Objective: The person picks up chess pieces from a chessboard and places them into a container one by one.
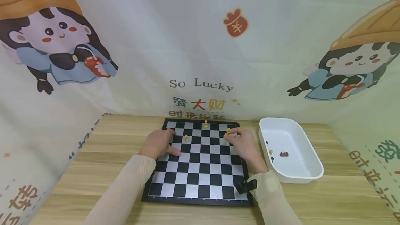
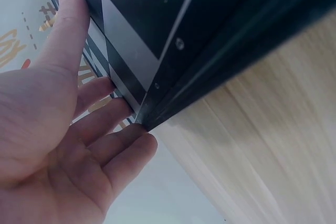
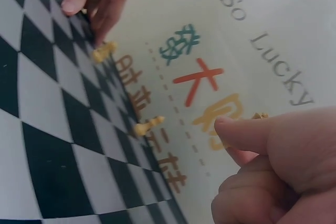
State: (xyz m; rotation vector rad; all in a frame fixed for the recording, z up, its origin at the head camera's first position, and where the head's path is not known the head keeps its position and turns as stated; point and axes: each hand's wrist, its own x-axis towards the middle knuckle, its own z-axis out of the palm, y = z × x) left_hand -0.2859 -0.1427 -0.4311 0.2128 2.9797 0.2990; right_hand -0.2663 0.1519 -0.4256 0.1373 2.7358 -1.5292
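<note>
A black-and-white chessboard (image 1: pixel 196 177) lies on the wooden table. My left hand (image 1: pixel 158 144) rests at its left edge, the thumb over the squares and the other fingers spread along the rim. Near the board's far right corner, my right hand (image 1: pixel 243 144) pinches a yellow chess piece (image 1: pixel 228 131) between thumb and fingers. In the right wrist view only the top of that piece (image 3: pixel 261 115) shows above the thumb. Two more yellow pieces stand on the board: one at the far row (image 1: pixel 205 124), the other, a chess piece (image 1: pixel 186 138), closer to my left hand.
A white plastic basin (image 1: pixel 307 152) stands right of the board. Inside lie a small yellow piece (image 1: pixel 270 152), a brown cluster (image 1: pixel 283 154) and a few dark bits along its left side. A printed cloth (image 1: pixel 200 44) hangs behind the table (image 1: pixel 109 141) and at both sides.
</note>
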